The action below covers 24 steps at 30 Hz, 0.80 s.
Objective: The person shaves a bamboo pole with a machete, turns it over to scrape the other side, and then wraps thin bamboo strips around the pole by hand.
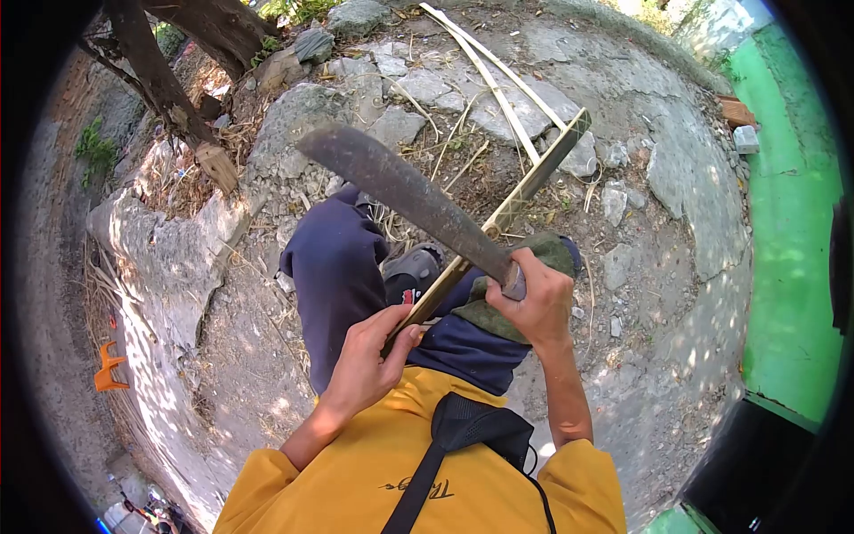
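My left hand (372,354) is closed around the near end of a split bamboo strip (525,189), which slants away up and to the right over my lap. In my right hand (537,299) is the handle end of a machete (405,191). Its dark, worn blade points up and left and crosses over the bamboo near a node. A green cloth (492,313) lies over my right knee, under the right hand. Beyond the bamboo's far end, two thin pale strips (494,84) rest on the ground.
Broken concrete and stones (311,120) cover the ground ahead. Tree trunks (169,89) stand at the upper left, and an orange plastic chair (109,367) is far left. A green wall (787,240) runs along the right. My shoe (414,271) shows below the bamboo.
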Each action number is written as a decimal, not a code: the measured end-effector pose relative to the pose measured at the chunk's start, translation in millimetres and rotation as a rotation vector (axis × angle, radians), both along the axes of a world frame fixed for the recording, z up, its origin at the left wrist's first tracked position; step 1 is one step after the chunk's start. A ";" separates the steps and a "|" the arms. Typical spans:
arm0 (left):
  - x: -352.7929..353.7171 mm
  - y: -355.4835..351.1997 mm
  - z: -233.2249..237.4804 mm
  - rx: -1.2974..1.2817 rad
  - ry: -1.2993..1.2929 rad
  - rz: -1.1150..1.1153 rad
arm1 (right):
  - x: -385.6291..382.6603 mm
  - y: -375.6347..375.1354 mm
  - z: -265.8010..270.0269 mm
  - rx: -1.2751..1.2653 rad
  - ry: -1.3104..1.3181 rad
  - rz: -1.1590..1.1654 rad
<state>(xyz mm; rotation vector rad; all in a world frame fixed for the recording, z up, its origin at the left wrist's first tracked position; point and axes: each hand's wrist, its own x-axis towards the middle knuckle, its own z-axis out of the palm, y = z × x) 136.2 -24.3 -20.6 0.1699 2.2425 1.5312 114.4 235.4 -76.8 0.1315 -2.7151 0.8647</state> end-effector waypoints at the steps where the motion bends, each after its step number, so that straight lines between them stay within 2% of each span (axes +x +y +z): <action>1: 1.0 0.1 -1.6 -0.005 0.001 0.002 | 0.4 -0.8 -1.6 0.001 0.004 -0.005; 3: 1.0 0.5 -1.2 -0.009 0.009 0.009 | -0.4 -4.7 -3.8 -0.088 -0.032 -0.038; 8: -1.1 1.6 1.2 0.012 -0.051 0.005 | 2.2 -6.2 2.1 0.018 0.077 0.078; 11: 2.5 0.3 -3.2 -0.012 -0.005 0.003 | -4.9 -0.8 -2.6 -0.045 -0.051 -0.061; 15: -0.1 3.0 -1.8 -0.003 -0.026 0.006 | 2.3 -9.0 0.8 -0.049 -0.025 -0.024; 18: -0.3 0.9 0.1 -0.018 -0.044 -0.001 | 0.2 -6.5 0.4 0.113 0.082 0.034; 22: 6.1 -1.7 -4.0 -0.038 -0.023 -0.016 | -4.0 -6.9 -3.5 -0.003 -0.028 -0.052; 24: 0.5 3.1 -3.4 -0.022 -0.027 -0.016 | -1.5 -8.9 -0.5 0.030 -0.011 -0.035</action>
